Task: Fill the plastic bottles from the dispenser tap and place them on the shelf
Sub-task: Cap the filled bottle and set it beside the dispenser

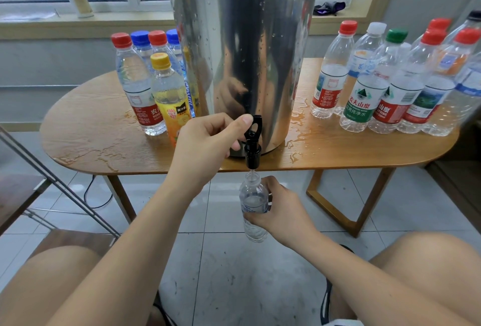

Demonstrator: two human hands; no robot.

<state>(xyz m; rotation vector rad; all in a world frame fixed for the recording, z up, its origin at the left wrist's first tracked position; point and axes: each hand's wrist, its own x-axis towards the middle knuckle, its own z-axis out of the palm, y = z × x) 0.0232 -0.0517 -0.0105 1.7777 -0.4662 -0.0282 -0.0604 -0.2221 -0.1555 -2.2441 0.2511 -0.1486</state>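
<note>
Step in hand: filling. An uncapped plastic bottle (253, 193) is held under the tap spout (252, 152) of the steel dispenser (247, 39).
Left grip (208, 141): curled about the black tap lever (256, 124), with the thumb tip laid against the lever's top. It is judged to be working the tap.
Right grip (282, 208): closed round the bottle's label band from the right of the frame, holding it.
Bottle position: centre of frame, below the worktop (91, 130) edge, upright, mouth directly under the spout. Whether mouth and spout touch cannot be told.
Fill level: water is seen in the lower body. The exact level cannot be read.
Next move, judged: the lever is to be released once the level nears the neck. The bottle is then to be drawn down clear of the spout, capped, and carried to the shelf boards (15, 195) at the left edge.
Caution: spilled water (304, 130) lies on the worktop, so the mouth must be kept centred.
Stock: capped bottles are noted at left (138, 86) and right (390, 86) of the dispenser.
</note>
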